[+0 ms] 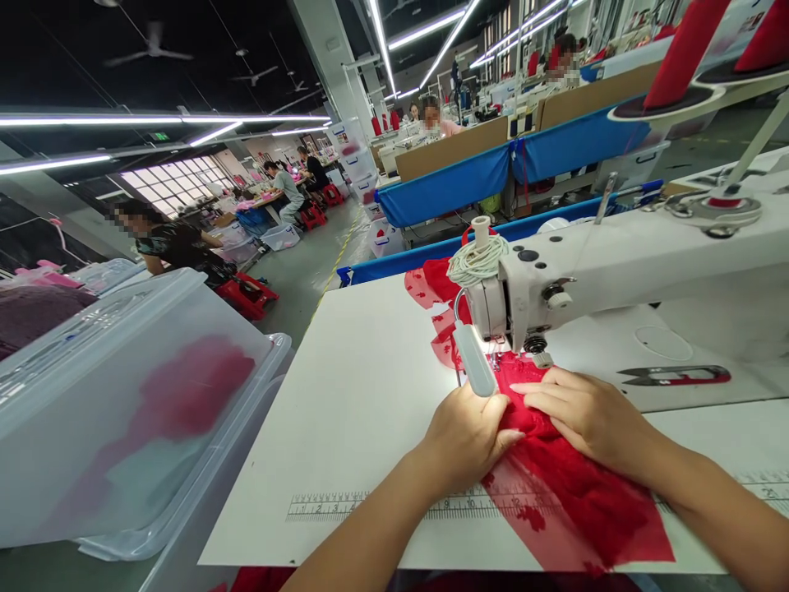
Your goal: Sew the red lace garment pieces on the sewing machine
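Observation:
A red lace fabric (573, 501) lies on the white sewing table (357, 395) and runs under the needle of the white sewing machine (616, 271). My left hand (465, 436) rests on the fabric's left edge, fingers curled and pressing it down just under the machine's small lamp (474, 358). My right hand (585, 411) lies flat on the fabric right of the needle, fingers stretched toward the presser foot. More red fabric (435, 288) trails out behind the machine.
Thread snips (675, 376) lie on the machine bed at right. A clear plastic bin (123, 411) with red cloth inside stands at left. A printed ruler (382, 506) runs along the table's front. Other people sit at workstations in the background across an aisle.

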`<state>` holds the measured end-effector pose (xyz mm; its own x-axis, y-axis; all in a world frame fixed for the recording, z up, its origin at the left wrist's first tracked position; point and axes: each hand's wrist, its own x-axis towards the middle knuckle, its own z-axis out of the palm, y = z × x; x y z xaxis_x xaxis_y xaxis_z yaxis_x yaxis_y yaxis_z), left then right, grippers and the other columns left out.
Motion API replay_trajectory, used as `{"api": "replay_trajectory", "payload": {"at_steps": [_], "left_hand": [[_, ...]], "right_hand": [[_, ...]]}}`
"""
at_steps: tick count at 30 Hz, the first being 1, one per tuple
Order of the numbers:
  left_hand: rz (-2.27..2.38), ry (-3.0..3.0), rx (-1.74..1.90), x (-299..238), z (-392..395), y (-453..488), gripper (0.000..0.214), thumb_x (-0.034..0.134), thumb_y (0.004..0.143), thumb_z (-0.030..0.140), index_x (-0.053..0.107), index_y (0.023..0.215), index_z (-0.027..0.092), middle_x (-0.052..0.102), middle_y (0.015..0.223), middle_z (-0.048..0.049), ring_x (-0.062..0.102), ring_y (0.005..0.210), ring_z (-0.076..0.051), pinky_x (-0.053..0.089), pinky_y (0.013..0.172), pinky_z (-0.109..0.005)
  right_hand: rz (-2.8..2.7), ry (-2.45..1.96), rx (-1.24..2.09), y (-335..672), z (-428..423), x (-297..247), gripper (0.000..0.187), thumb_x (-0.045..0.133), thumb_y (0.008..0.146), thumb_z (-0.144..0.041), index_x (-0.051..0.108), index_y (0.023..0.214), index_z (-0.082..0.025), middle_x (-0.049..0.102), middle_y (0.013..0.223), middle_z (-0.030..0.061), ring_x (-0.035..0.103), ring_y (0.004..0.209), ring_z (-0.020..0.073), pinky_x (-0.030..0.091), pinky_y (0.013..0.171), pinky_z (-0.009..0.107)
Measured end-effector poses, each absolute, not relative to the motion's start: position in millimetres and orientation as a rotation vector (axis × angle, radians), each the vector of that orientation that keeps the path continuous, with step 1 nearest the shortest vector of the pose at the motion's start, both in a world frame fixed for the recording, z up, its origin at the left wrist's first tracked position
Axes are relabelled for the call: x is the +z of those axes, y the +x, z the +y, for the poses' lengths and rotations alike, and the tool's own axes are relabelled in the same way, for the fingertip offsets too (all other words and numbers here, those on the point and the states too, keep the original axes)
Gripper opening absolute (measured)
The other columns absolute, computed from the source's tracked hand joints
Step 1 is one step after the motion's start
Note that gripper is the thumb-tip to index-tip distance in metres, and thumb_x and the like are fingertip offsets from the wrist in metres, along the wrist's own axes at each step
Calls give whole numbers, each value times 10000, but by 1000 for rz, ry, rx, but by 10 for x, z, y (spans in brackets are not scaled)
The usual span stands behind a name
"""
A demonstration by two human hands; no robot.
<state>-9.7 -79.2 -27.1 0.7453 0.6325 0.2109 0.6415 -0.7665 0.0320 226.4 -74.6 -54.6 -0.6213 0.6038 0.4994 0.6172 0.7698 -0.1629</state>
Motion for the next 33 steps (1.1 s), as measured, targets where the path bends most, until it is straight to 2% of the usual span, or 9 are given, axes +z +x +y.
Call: {"api": "replay_trajectory", "payload": {"at_steps": [3,5,8,10,16,24,30,33], "left_hand": [[-975,-2879,-356,-301,-810,-98,530,348,1067,533,591,1253,100,625,880,-86,596,746,-220,505,652,-343],[-960,-2863,-367,-325,-824,-104,584,337,1058,568,604,1257,88,643,942,-120,607,764,-224,519,666,-349],[-947,-2822,-393,-365,-843,-120,643,322,1043,611,620,1258,84,652,1176,-197,630,854,-244,531,700,-361],[-932,-2788,-413,-388,-855,-130,667,322,1034,631,625,1270,85,645,1243,-214,633,891,-260,531,721,-370],[-988,-2771,-331,-402,-879,-133,639,373,1021,635,610,1337,132,687,1112,-184,610,826,-248,503,713,-366],[-1004,-2738,-316,-423,-873,-126,679,337,1019,661,600,1377,148,695,1095,-178,615,881,-262,469,742,-364],[-1024,-2699,-392,-438,-841,-111,708,331,1006,695,632,1349,153,709,969,-143,623,899,-282,461,769,-376],[-1032,-2695,-390,-452,-820,-115,696,346,1007,690,627,1361,161,712,1017,-157,625,948,-294,462,813,-398]], "right_hand": [[-2419,-917,-66,2275,-739,-552,353,447,893,-35,730,1012,-210,746,908,55,625,765,181,549,635,307],[-2417,-905,-74,2275,-738,-558,354,453,888,-30,730,1014,-210,746,905,59,627,771,183,549,652,312],[-2412,-888,-74,2269,-741,-552,334,445,900,-29,716,966,-213,748,910,59,623,767,185,547,661,312],[-2405,-879,-80,2266,-742,-542,325,440,904,-27,706,948,-208,746,905,60,618,762,186,543,654,309],[-2414,-878,-68,2269,-725,-544,336,418,910,-26,700,938,-207,740,899,63,612,771,189,532,638,308],[-2420,-906,-100,2279,-696,-576,351,427,879,3,694,958,-211,757,969,56,634,833,202,533,664,314],[-2403,-884,-140,2268,-660,-576,349,418,883,3,698,960,-191,771,1039,62,629,831,207,553,670,319],[-2393,-890,-140,2269,-631,-573,352,414,884,0,703,946,-192,777,1040,58,625,805,206,552,645,317]]}}
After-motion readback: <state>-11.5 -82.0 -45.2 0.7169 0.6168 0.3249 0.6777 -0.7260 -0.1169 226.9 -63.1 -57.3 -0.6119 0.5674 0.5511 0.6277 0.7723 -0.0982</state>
